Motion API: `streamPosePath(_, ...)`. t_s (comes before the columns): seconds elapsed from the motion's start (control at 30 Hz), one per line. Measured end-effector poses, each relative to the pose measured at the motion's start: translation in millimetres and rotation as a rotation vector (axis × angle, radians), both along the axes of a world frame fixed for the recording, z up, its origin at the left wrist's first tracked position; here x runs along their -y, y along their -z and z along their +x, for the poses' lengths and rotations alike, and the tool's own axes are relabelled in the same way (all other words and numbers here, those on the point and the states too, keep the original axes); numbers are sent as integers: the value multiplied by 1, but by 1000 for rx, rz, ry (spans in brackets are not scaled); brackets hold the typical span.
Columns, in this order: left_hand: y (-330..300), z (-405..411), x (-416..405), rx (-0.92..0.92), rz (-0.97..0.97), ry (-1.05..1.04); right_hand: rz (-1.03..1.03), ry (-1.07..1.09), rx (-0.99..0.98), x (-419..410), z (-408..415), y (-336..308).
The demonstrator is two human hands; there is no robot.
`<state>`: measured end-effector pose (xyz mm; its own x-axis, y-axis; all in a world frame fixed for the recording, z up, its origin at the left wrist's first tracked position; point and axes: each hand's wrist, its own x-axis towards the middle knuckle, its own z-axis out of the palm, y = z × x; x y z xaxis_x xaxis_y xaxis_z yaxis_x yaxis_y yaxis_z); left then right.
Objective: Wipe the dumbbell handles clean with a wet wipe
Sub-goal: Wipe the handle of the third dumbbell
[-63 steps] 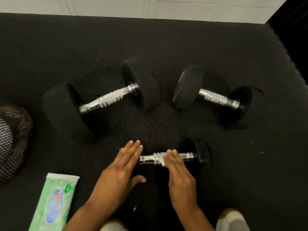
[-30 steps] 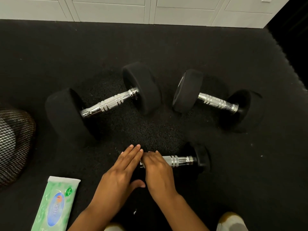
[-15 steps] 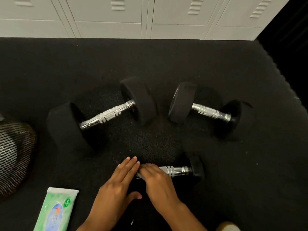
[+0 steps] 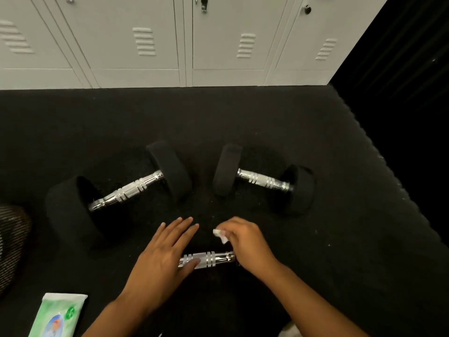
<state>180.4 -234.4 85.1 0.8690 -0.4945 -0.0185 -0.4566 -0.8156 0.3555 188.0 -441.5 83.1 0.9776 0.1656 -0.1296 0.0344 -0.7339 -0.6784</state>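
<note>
Background: a row of grey lockers (image 4: 184,42) with louvred vents fills the top of the frame; a black wall area occupies the upper right.
Surface: black speckled rubber floor (image 4: 243,117) covers the rest of the frame.
Near dumbbell: its chrome handle (image 4: 209,259) lies horizontally at lower centre; both end weights are hidden by the hands and forearms.
Left hand (image 4: 162,261): flat, fingers extended and together, palm resting over the left end of the near handle; thumb lies against the chrome. It grasps nothing.
Right hand (image 4: 245,242): raised just above the right end of the near handle, fingers curled and pinched shut on the wet wipe (image 4: 220,235), a small crumpled white piece protruding to the left of the fingertips, clear of the handle.
Large dumbbell (image 4: 121,193): centre left, handle angled upward to the right, beyond the left hand.
Second dumbbell (image 4: 263,180): centre right, beyond the right hand, handle angled downward to the right; apart from the large one.
Wipes packet (image 4: 58,317): green, at lower left, near the left forearm, partly cut off by the frame edge.
Mesh object (image 4: 12,242): at the left edge; identity cannot be determined.
</note>
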Motion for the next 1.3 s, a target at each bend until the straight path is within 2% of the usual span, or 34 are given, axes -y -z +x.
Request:
streamPosePath(0.23,-51,51,62,70,-55,76,-11,64,3,56,43,-47)
streamPosePath(0.4,-70,95,93,88,-49,89,-111,80,33,85,60,-53)
streamPosePath(0.5,-64,124,104,60,-6,105,-141,92,62,94,70,-38)
streamPosePath(0.77,-21,173,115,44,72,179,-293,260,332,87,125,14)
streamPosePath(0.87,-7,185,119,31,136,252,-361,241,279,83,138,42)
streamPosePath(1.0,5,190,120,-19,200,299,-333,176,254,77,130,65)
streamPosePath(1.13,10,190,118,-60,137,300,-302,191,339,80,121,77)
streamPosePath(1.3,13,192,119,-152,69,289,-270,303,246,67,137,69)
